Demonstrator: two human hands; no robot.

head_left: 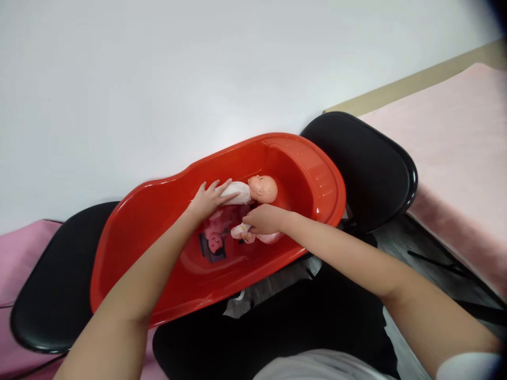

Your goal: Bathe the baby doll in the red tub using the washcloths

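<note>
A baby doll (262, 188) with a bald head and a white torso lies on its back in a red plastic baby bathtub (130, 237). My left hand (208, 199) rests with spread fingers on the doll's lower body. Lower in the tub, my right hand (266, 218) is closed around a small white cloth-like piece with yellow marks (240, 230). Something pale pink (270, 238) shows under that hand; its kind is partly hidden. On the tub floor is a picture of a dark-haired baby (215, 244).
Black chair seats stand at the tub's left end (51, 295) and right end (362, 169). A white wall (158, 79) runs behind. At right is a surface with a pale pink cover (455, 158); pink cloth (24, 248) shows at far left.
</note>
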